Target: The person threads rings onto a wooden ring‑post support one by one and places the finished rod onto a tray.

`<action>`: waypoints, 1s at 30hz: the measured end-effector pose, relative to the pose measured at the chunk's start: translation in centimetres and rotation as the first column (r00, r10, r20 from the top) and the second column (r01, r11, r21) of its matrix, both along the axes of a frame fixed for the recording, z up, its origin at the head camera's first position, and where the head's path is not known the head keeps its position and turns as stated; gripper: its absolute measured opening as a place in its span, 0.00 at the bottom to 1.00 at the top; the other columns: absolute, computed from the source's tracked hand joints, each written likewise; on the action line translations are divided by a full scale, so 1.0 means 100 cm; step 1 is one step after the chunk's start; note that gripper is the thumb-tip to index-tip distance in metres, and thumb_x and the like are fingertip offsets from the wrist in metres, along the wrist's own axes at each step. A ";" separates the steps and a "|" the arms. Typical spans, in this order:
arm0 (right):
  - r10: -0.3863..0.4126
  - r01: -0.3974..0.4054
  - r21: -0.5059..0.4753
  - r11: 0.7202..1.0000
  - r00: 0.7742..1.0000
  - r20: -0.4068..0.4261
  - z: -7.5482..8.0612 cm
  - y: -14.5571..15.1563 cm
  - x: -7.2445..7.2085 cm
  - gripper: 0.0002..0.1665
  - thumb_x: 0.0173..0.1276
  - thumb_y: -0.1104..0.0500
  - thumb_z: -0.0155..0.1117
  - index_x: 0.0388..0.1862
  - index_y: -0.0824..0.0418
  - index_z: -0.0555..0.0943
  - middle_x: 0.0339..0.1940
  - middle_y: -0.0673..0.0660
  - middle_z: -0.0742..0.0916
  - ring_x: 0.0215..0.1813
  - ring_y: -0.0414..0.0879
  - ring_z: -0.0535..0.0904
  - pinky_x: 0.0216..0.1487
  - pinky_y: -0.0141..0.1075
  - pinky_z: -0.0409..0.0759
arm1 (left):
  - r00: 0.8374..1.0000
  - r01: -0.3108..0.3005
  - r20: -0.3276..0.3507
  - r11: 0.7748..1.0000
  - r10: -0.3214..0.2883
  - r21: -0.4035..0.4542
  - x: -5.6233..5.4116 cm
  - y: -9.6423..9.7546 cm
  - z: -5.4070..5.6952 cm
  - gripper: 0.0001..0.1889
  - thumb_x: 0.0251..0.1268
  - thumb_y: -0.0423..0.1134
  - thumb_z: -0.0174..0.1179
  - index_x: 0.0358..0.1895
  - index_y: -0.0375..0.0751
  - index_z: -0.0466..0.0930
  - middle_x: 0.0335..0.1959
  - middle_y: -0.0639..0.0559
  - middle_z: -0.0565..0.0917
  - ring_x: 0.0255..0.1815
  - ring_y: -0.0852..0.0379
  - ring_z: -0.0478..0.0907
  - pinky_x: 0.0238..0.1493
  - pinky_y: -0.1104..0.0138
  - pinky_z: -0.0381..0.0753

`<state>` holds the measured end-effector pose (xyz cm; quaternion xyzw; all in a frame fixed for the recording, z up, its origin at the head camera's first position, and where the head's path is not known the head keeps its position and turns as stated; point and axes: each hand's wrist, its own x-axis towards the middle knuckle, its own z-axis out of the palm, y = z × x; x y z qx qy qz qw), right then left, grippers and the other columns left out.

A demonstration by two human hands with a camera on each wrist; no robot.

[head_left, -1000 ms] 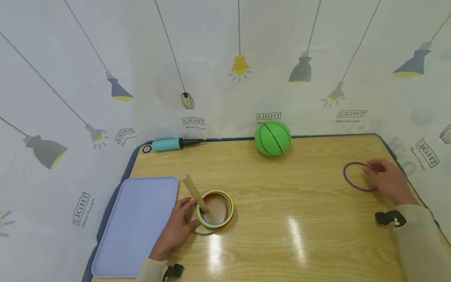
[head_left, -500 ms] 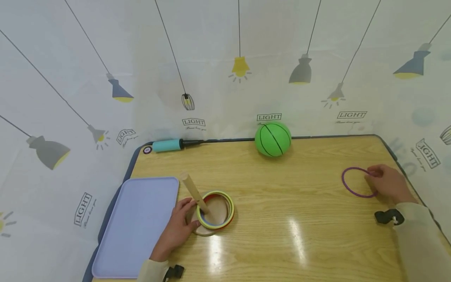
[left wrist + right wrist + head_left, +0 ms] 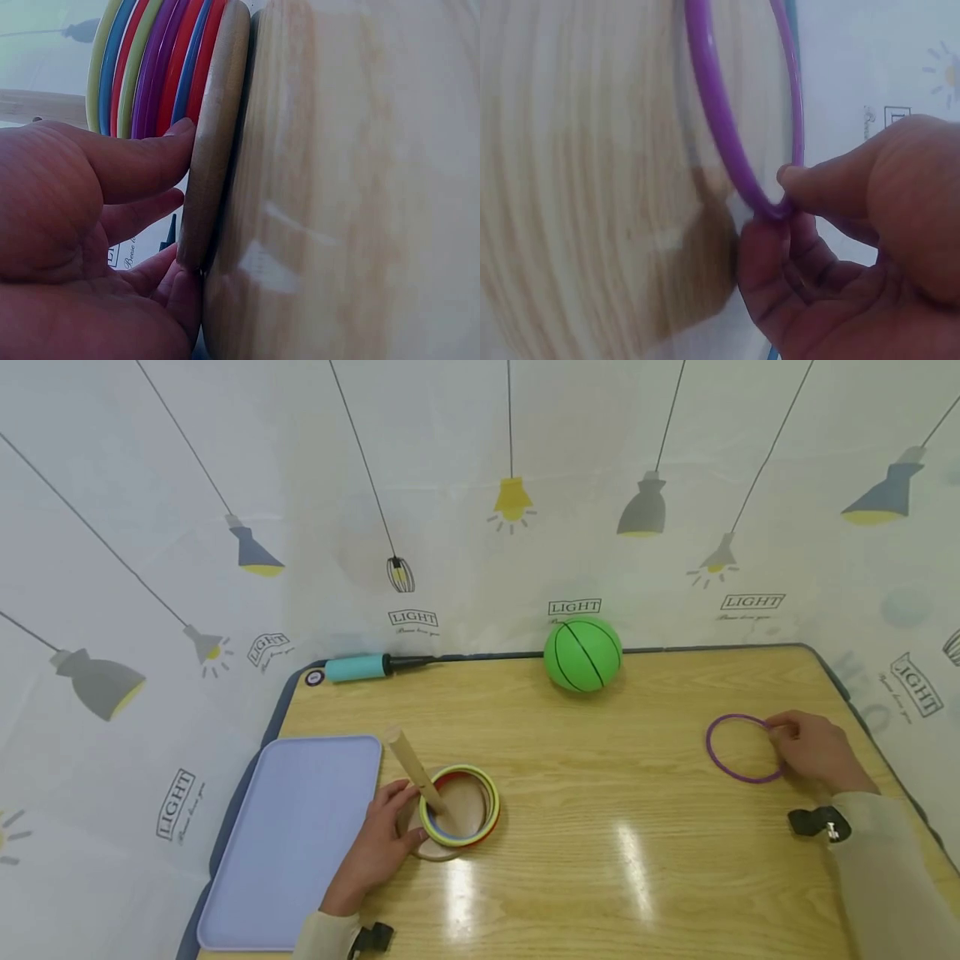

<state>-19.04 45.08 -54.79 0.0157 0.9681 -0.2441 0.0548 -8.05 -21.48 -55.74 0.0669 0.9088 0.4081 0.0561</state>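
Note:
My right hand (image 3: 813, 750) pinches a purple ring (image 3: 708, 748) between thumb and fingers at the ring's right side. In the right wrist view the ring (image 3: 718, 112) is held off the wooden table, with a shadow beneath it. My left hand (image 3: 375, 847) holds the edge of a round wooden base (image 3: 216, 146), thumb near the lowest rings and fingers at the rim. From this base rises a wooden peg (image 3: 408, 762). Several stacked rings (image 3: 493, 806) in yellow, blue, red and purple lie around the peg, the top one yellow.
Left of the stand lies a lilac tray (image 3: 300, 827). A green ball (image 3: 582, 654) sits at the table's back edge. A turquoise hand pump (image 3: 356, 667) with a black nozzle lies at the back left, beside a small round dark disc (image 3: 314, 677). Printed sheets border the table.
My right hand has lifted the purple ring slightly and carried it a little to the left. My left hand and the stand have stayed in place.

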 end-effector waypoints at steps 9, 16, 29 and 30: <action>0.048 -0.053 -0.100 0.994 0.997 -0.055 0.016 -0.026 0.005 0.21 0.83 0.55 0.57 0.63 0.70 0.79 0.44 0.69 0.89 0.36 0.42 0.82 0.35 0.35 0.78 | 1.000 0.002 0.001 1.000 -0.002 0.006 0.001 0.001 0.002 0.33 0.67 0.33 0.71 0.74 0.33 0.73 0.79 0.33 0.64 0.81 0.29 0.57 0.76 0.35 0.63; 0.065 -0.075 -0.281 0.957 0.997 -0.046 0.035 -0.051 0.016 0.25 0.86 0.53 0.53 0.70 0.70 0.73 0.47 0.72 0.87 0.32 0.39 0.86 0.34 0.39 0.89 | 1.000 0.004 -0.008 1.000 -0.004 0.019 0.002 0.002 0.003 0.33 0.66 0.33 0.72 0.74 0.33 0.74 0.78 0.32 0.65 0.80 0.27 0.58 0.75 0.34 0.63; 0.090 -0.155 -0.445 0.882 0.983 -0.163 0.083 -0.108 0.021 0.21 0.84 0.58 0.56 0.69 0.67 0.74 0.41 0.54 0.84 0.37 0.38 0.89 0.37 0.36 0.90 | 1.000 0.002 -0.015 1.000 -0.002 0.001 0.000 -0.001 -0.003 0.33 0.66 0.33 0.71 0.74 0.33 0.74 0.78 0.32 0.65 0.80 0.28 0.57 0.76 0.34 0.63; 0.091 -0.158 -0.457 0.876 0.982 -0.165 0.086 -0.113 0.021 0.21 0.84 0.58 0.56 0.70 0.67 0.74 0.41 0.53 0.83 0.37 0.38 0.89 0.37 0.36 0.90 | 1.000 0.001 -0.013 1.000 -0.001 0.001 0.000 -0.001 -0.003 0.33 0.66 0.32 0.71 0.74 0.33 0.74 0.79 0.32 0.65 0.80 0.28 0.57 0.76 0.35 0.62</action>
